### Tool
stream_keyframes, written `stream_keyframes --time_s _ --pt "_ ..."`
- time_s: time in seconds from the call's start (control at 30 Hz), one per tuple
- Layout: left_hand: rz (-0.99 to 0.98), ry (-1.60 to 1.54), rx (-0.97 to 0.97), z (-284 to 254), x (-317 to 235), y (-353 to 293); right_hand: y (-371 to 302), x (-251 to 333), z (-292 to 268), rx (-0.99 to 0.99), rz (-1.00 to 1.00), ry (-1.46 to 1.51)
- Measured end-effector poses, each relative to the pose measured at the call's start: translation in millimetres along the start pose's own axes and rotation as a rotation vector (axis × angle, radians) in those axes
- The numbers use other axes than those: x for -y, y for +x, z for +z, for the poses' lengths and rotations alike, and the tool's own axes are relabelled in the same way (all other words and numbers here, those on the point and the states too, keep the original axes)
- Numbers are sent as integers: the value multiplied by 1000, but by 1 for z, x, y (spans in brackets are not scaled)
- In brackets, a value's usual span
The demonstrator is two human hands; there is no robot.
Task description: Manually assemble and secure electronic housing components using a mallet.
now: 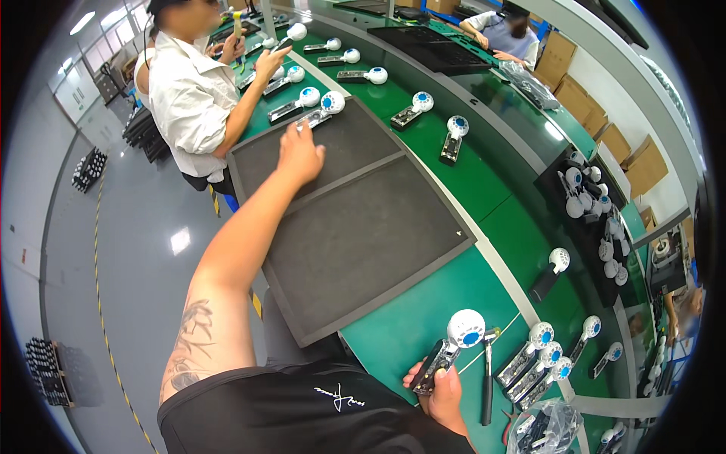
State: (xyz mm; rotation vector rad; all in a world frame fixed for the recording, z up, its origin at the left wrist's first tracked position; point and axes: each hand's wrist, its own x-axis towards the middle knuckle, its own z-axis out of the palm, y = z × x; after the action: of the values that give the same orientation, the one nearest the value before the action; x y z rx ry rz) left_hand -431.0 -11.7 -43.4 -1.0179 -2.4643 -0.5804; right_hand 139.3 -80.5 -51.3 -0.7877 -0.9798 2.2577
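on the left a co-worker in a white shirt (pixel 185 91) stands at the green desk (pixel 423 318). our left hand (pixel 300 153) stretches far over the dark foam tray (pixel 355 227), fingers curled at the handle of a white fan with a blue centre (pixel 321 111) lying at the tray's far edge; we cannot tell how firmly it grips. further right, our right hand (pixel 439 386) is closed around the dark handle of another fan (pixel 452 342), its round head pointing up and away. just beside it lies a screwdriver (pixel 488 374), then three more fans in a row (pixel 538 359).
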Motion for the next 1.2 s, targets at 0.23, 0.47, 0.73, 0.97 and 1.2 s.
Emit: stream_keyframes --time_s 0.23,0.47,0.73,0.97,1.2 --pt "693 -977 682 -176 -164 -197 -13 21 8 -20 -82 28" --pt "202 -1538 1274 -177 -226 -307 -21 43 17 -166 -195 -692" --pt "-40 -1613 1577 -183 -210 -312 -26 74 -6 133 31 -579" --pt "-346 -1742 1463 -179 -211 -308 -4 84 -76 -565 -660 -1787" --pt "-367 -1883 1286 -190 -229 -295 -7 94 -53 -453 -338 -1707"
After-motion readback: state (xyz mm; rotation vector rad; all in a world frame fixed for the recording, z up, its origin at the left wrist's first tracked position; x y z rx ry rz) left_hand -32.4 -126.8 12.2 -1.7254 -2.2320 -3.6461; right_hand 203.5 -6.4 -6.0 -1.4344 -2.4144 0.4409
